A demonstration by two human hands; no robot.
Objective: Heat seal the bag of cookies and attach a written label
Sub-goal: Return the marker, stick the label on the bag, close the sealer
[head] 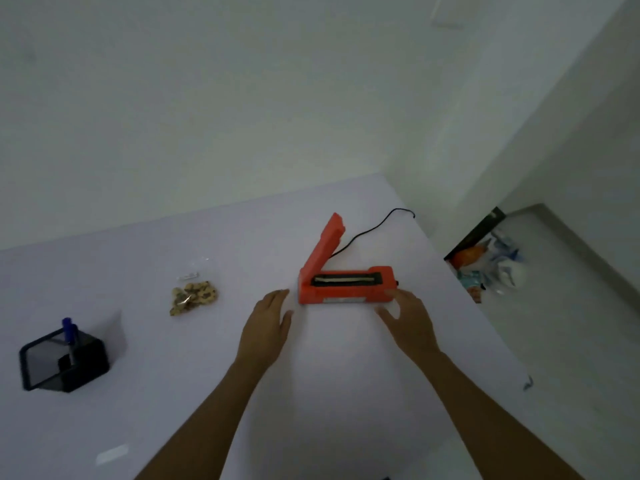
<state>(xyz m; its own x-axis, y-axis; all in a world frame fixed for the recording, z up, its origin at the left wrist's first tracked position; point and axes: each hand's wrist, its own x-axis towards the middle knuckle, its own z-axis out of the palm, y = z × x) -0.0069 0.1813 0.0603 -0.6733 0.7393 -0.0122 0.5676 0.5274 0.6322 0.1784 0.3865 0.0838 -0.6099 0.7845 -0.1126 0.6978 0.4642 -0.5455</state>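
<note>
An orange heat sealer (346, 284) lies on the white table (207, 358) with its lid raised at the left end. A clear bag of cookies (193, 295) lies flat to its left. My left hand (268, 323) hovers open just short of the sealer's left end, fingers straight. My right hand (408, 318) is open at the sealer's right front corner, fingertips close to or touching it. A small white label (111, 454) lies near the table's front edge.
A black pen holder (65, 362) with a blue pen (69, 332) stands at the left. The sealer's black cord (377, 226) runs off the table's far right corner. The table's right edge drops to the floor, where a bin with bags (485, 258) stands.
</note>
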